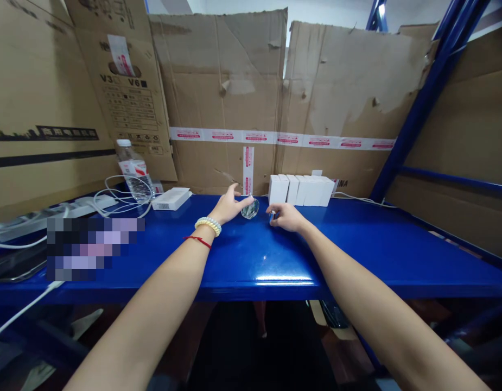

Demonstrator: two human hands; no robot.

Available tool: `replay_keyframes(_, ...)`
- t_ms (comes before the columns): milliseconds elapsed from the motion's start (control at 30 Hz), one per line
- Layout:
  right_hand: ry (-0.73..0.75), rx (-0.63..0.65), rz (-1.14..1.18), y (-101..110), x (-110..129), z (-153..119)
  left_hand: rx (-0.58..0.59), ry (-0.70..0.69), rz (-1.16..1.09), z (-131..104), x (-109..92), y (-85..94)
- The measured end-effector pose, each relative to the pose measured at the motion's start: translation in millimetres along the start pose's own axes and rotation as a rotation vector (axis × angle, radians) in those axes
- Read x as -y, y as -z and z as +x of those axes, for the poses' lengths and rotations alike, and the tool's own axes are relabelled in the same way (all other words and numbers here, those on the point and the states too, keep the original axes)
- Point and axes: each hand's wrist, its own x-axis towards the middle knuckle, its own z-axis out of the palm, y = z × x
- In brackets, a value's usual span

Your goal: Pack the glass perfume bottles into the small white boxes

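My left hand (pixel 228 206) reaches over the blue table with its fingers stretched and apart. Its thumb overlaps the top of a round, clear, faceted glass bottle (pixel 249 209); whether the thumb presses on it I cannot tell. A yellow-and-grey coil band and a red string circle that wrist. To the right, my right hand (pixel 289 217) is closed, pinching a small blue and silver piece (pixel 272 216) that its fingers partly cover. Just behind this hand stands a row of white boxes (pixel 302 190).
At left lie a white box (pixel 172 199), a water bottle (pixel 133 169), tangled white cables (pixel 120 196), a power strip (pixel 51 217) and a pixelated patch. Cardboard sheets (pixel 218 103) wall the back. A blue metal post (pixel 425 103) slants at right.
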Motion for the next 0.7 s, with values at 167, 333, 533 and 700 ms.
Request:
replay_keyframes(167, -0.019, 0.036, -0.069, -1, 2, -3, -0.314, 0.123, 0.099, 12, 15, 28.1)
replay_keyframes(333, -0.020, 0.027, -0.109, 0, -1, -2, -0.559, 0.412, 0.398, 14, 50, 67.8)
replay_keyframes(533, -0.056, -0.021, -0.184, 1, -10, 0, -0.550, 0.666, 0.574, 15, 82, 83.6)
replay_keyframes(700, -0.102, -0.029, -0.224, 2, -13, 0, -0.365, 0.719, 0.693, 15, 80, 79.4)
